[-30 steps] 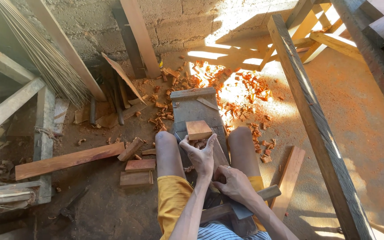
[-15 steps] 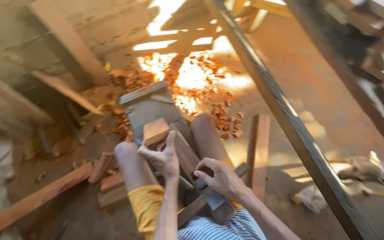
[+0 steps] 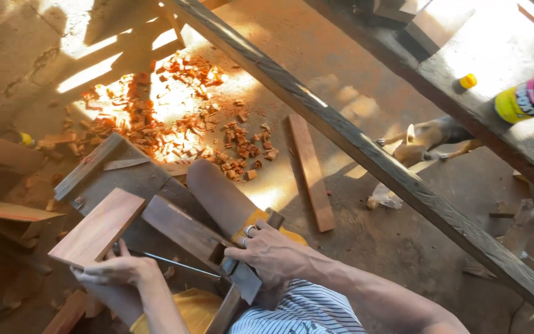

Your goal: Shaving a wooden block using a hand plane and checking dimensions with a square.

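I sit on the floor with my legs stretched out. My left hand (image 3: 118, 271) grips the near end of a flat reddish wood block (image 3: 97, 227), which rests on a grey work board (image 3: 143, 179) in front of my knees. My right hand (image 3: 273, 253) is closed around a dark wooden-framed tool (image 3: 180, 230) at its grey metal end. A thin metal rod or blade (image 3: 177, 264) runs from that tool toward my left hand. A ring shows on a right-hand finger.
A long dark beam (image 3: 366, 148) crosses diagonally above me. A plank (image 3: 310, 173) lies on the floor beside a spread of orange wood chips (image 3: 174, 124). A dog (image 3: 428, 139) lies at right below a bench (image 3: 465, 49) holding a yellow bottle (image 3: 523, 99).
The view has swung right, bringing the dog and bench into sight. My left hand has shifted from the block's top to its near end; my right hand stays on the tool.
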